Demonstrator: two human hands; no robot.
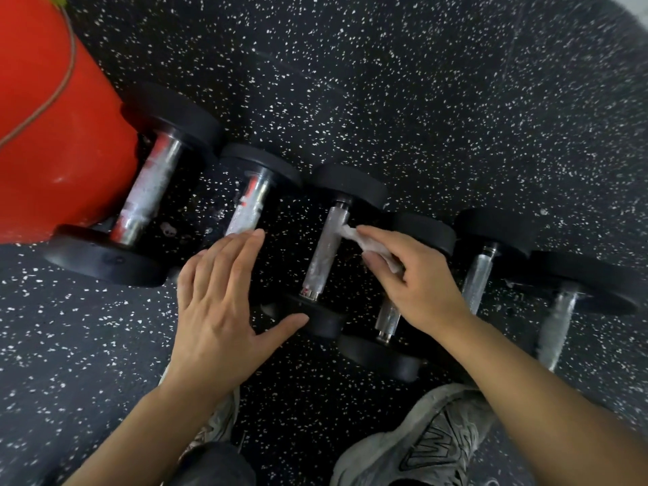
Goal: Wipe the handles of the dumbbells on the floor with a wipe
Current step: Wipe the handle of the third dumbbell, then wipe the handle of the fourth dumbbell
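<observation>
Several black dumbbells with knurled steel handles lie in a row on the speckled floor. My right hand (417, 278) pinches a crumpled white wipe (354, 236), whose tip touches the upper part of the third dumbbell's handle (324, 252). My left hand (221, 306) hovers open, fingers spread, over the lower end of the second dumbbell (250, 205) and hides its near head. The biggest dumbbell (147, 191) lies far left. The fourth dumbbell's handle (387, 317) is partly hidden under my right hand. Two more handles (477, 278) (557, 324) lie to the right.
A red object (52, 135) with a thin cord across it stands at the far left, touching the biggest dumbbell. My two grey sneakers (431, 440) are on the floor at the bottom edge, close to the dumbbell heads. Black speckled rubber floor (420, 100) stretches beyond the row.
</observation>
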